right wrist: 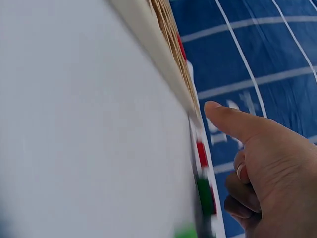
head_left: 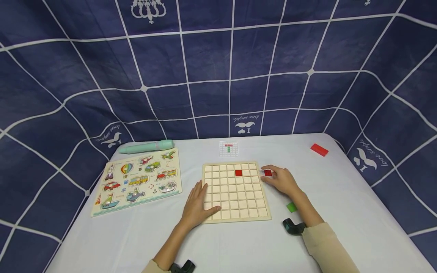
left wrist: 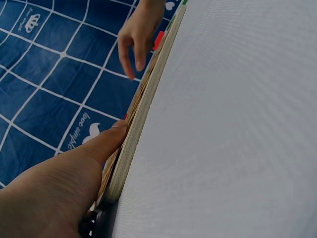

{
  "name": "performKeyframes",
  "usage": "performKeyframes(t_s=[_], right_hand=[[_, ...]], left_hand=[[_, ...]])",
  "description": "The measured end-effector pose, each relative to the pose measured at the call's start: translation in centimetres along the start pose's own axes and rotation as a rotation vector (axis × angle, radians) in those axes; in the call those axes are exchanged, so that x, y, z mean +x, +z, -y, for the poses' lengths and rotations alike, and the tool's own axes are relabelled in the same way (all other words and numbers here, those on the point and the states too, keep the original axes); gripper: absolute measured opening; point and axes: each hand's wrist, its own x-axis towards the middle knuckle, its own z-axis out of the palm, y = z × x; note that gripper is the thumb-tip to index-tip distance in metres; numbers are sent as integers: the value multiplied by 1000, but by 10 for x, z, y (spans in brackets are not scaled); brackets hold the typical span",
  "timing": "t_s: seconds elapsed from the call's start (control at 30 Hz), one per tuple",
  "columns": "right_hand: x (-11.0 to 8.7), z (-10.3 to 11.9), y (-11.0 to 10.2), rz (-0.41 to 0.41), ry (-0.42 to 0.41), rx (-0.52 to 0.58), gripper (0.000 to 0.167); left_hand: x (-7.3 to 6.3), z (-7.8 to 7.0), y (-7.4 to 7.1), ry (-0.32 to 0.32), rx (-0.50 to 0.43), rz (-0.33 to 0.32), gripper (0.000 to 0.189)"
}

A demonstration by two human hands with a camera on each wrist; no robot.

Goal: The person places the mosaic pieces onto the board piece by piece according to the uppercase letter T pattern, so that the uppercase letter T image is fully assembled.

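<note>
Loosely spread, the right hand (head_left: 282, 181) was beside a red square tile (head_left: 268, 173) just right of the pale wooden grid board (head_left: 243, 203). Fingers straight, the left hand (head_left: 196, 206) rested at the board's left edge; another red square tile (head_left: 238, 173) lay on the board.

The pale wood-coloured grid board (head_left: 237, 195) carries one red tile (head_left: 238, 173); a bright green tile (head_left: 291, 207) and a red block (head_left: 319, 149) show beside the plain white tablecloth's (head_left: 246, 246) expanse. The small white card (head_left: 223, 153) bears a grid — red bar, green stem. The curtain (head_left: 208, 58) is navy, white-lined — with white moustache prints.
</note>
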Motion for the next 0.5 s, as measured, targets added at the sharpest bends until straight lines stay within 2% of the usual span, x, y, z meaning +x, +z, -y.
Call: performKeyframes(t_s=[0.17, 0.3, 0.5], right_hand=[[-10, -27, -19, -19, 86, -24, 41], [-16, -41, -29, -26, 141, -25, 43], [-17, -46, -33, -41, 120, -21, 44]], left_hand=[[0, -1, -1, -1, -25, -2, 98], [-1, -1, -1, -2, -9, 10, 98], [0, -1, -1, -14, -1, 12, 99]])
